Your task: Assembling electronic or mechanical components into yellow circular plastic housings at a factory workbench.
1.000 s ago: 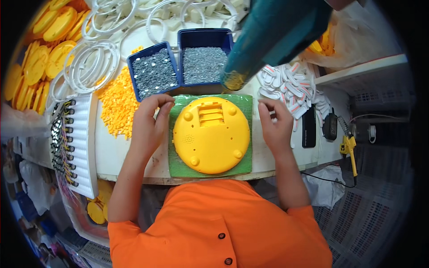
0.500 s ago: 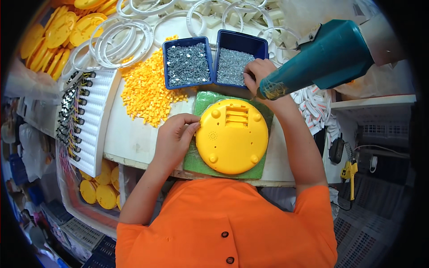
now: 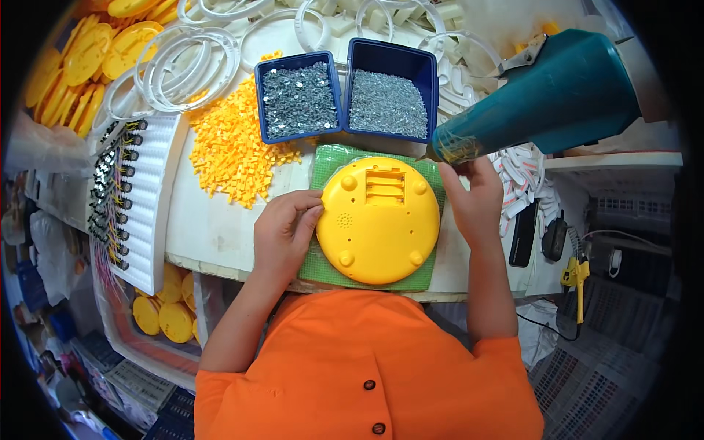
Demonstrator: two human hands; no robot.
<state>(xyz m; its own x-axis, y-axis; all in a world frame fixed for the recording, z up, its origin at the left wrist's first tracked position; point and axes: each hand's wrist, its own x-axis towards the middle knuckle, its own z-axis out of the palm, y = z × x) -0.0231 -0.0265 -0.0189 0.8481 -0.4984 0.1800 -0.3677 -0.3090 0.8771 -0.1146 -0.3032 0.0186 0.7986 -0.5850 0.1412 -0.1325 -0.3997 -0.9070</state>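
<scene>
A round yellow plastic casing (image 3: 378, 242) lies on a green mat (image 3: 312, 264), with its battery compartment, small feet and screw holes facing up. My left hand (image 3: 282, 227) pinches its left rim between thumb and fingers. My right hand (image 3: 477, 202) is to the right of the casing, its thumb extended beside the narrow end of a teal tapered housing (image 3: 543, 95). That housing hides part of the right fingers, so I cannot see whether they hold anything. Beyond the casing stand two blue bins, one with dark metal bits (image 3: 301, 103), the other with small silvery screws (image 3: 385, 103).
Small yellow parts (image 3: 238, 154) are heaped left of the bins. White rings (image 3: 187, 70) and yellow discs (image 3: 132, 48) crowd the back left. A white foam tray (image 3: 154, 198) holds wired components. At right are white pieces (image 3: 517, 176), a black phone-like slab (image 3: 522, 235) and a yellow tool (image 3: 576, 275).
My right hand has left the screw bin and come down to the right, below the teal housing. My left hand stays on the casing's rim. The view has shifted slightly.
</scene>
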